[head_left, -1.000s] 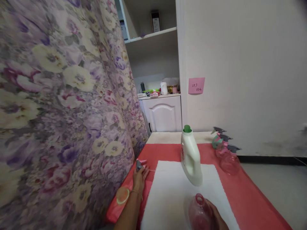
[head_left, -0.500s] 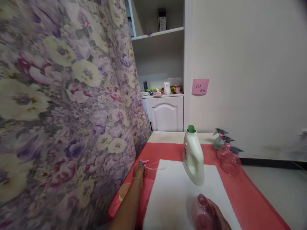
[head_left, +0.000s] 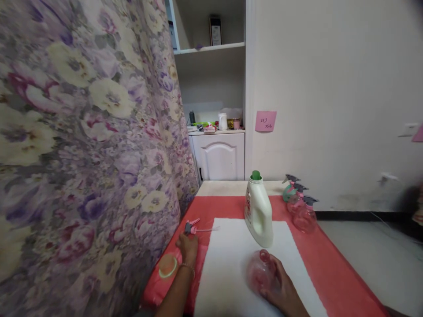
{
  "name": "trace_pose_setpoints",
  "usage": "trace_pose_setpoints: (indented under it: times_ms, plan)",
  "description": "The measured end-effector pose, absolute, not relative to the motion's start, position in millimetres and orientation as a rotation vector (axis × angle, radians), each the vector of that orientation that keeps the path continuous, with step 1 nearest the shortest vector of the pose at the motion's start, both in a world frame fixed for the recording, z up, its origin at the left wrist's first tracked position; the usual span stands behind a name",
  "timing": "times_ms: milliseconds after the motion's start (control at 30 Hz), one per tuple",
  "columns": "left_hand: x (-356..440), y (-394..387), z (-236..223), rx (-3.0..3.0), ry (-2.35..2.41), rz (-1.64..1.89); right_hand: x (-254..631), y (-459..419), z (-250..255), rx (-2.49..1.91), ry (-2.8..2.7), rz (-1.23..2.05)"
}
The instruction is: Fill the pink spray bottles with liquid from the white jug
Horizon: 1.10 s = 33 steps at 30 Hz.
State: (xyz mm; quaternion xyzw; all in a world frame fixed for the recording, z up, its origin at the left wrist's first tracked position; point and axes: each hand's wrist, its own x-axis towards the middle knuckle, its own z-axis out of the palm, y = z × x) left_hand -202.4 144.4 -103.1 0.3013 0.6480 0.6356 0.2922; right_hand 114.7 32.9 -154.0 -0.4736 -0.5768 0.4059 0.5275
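My right hand (head_left: 280,284) is wrapped round a clear pink spray bottle (head_left: 259,273) without its head, its narrow neck pointing up, above the white cloth. The bottle is slightly blurred. At the left, a grey and pink spray head (head_left: 191,228) lies on the red tablecloth, its thin tube reaching to the right onto the white cloth's edge. My left hand (head_left: 187,246) is just on the near side of that spray head, fingers loosely apart and holding nothing. A large pale green jug (head_left: 261,215) with a green spout stands upright beyond the bottle.
Several items surround the work: a round green-rimmed lid (head_left: 168,266) at the left, a white cloth (head_left: 224,264) on the red tablecloth (head_left: 333,264), and three spray bottles (head_left: 304,219) along the right. A floral curtain (head_left: 99,154) hangs close at the left; a cabinet (head_left: 220,156) stands behind.
My left hand has let go of the spray head and drawn back towards me, leaving it on the tablecloth. My right hand has lifted and tilted the pink bottle, moving it a little left.
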Motion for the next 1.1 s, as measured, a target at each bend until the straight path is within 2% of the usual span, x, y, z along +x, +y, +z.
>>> trace_pose_setpoints:
  times_ms: [167, 433, 567, 767, 1100]
  plan:
    - [-181.4, 117.0, -107.9, 1.170, 1.813, 1.610, 78.4, 57.2, -140.3, -1.125, -1.402, 0.971]
    - [-134.6, 92.7, -110.3, 1.633, 1.288, 1.191, 58.4, 69.6, -155.5, -1.104, -1.432, 1.025]
    - [-117.1, 90.7, -122.7, 1.668, 1.163, 1.108, 74.5, 61.9, -150.2, -1.169, -1.455, 0.994]
    - [-100.6, 96.2, -142.1, 1.646, 1.099, 1.091, 124.7, 89.0, -111.8, -1.243, -1.157, 0.696]
    - [-92.4, 91.5, -132.5, 1.620, 1.118, 1.107, 128.2, 169.5, -68.6, -1.217, -1.131, 0.770]
